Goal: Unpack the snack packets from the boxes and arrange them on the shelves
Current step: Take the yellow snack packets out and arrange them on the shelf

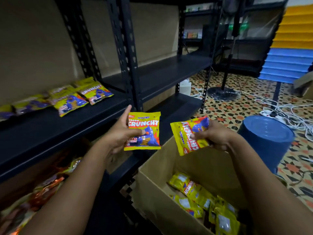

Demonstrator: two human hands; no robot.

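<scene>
Packets lie in the box [169, 192] below both hands; left hand [118, 134] pinches one packet [144, 131], right hand [215, 136] grips another [189, 136]. Best laid flat, label up, beside the row [71, 99] beyond the left fingers.

packets in hands: left packet [143, 131] and right packet [191, 135] are bright yellow, red "CRUNCHY" lettering, purple-blue art with orange bits
shelf packets [81, 95]: same yellow, red and purple, near the shelf's back edge
box packets [203, 199]: yellow with white patches
box [169, 200]: plain brown cardboard
shelf [67, 122]: black all over
lower-shelf packs [44, 189]: shiny orange and red
floor [237, 109]: cream tiles, black and orange star pattern
bin [267, 138]: dark blue
stairs [291, 39]: yellow on top, blue below
cables [288, 107]: white
</scene>
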